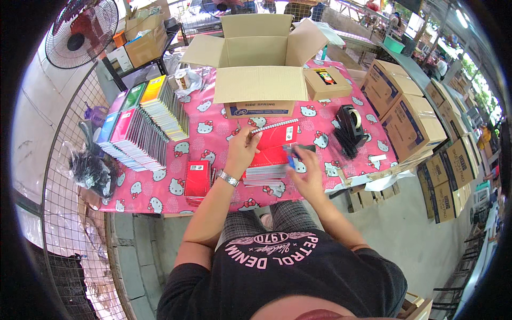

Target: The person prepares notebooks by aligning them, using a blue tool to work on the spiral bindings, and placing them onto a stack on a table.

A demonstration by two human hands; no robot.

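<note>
My left hand [244,148] is closed on the left end of a red spiral notebook [277,137], tilted up so its white-and-black bound edge faces away from me. Beneath it sits a stack of red notebooks [265,173] with white page edges. My right hand [308,172], just right of that stack, grips a small blue-handled tool [291,160]; its kind is hard to make out. By my left forearm lies a smaller pile of red notebooks [197,178].
An open cardboard box [260,82] stands at the table's far side, a closed carton [326,82] beside it. A black tape dispenser [350,128] is to the right. Tall notebook stacks [140,133] fill the left, near a black plastic bag [92,170]. Cartons [408,120] are piled right.
</note>
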